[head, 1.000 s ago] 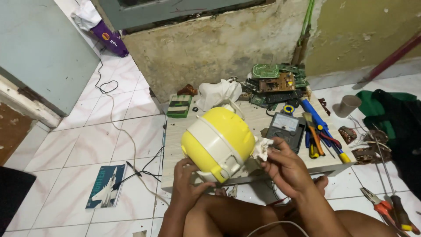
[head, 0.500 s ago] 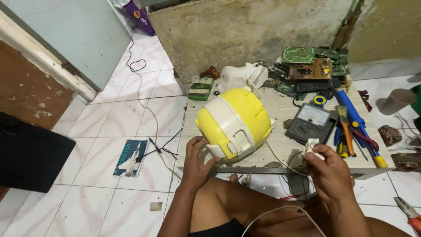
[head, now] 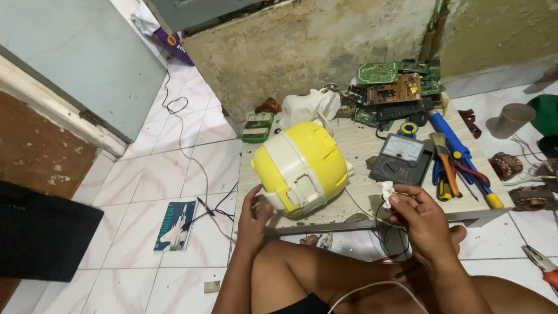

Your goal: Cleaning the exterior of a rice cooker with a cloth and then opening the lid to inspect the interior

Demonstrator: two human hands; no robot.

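A yellow and cream rice cooker [head: 303,164] lies tipped on its side on a low wooden table [head: 360,152]. My left hand [head: 254,211] rests against its lower left edge at the table's front. My right hand [head: 419,214] is off to the right of the cooker, pinching a small white part [head: 386,192] with thin wires hanging from it. A grey analog multimeter [head: 402,157] sits just beyond my right hand.
Pliers, screwdrivers and a long blue tool [head: 460,158] lie at the table's right end. Green circuit boards [head: 393,84] are stacked at the back by the wall. A small booklet [head: 175,224] and a black cable lie on the tiled floor left. Red pliers [head: 542,264] lie at right.
My right hand has drawn away from the cooker to the right and lower, carrying the white part. My view has swung left and back again. My left hand stays at the cooker's edge.
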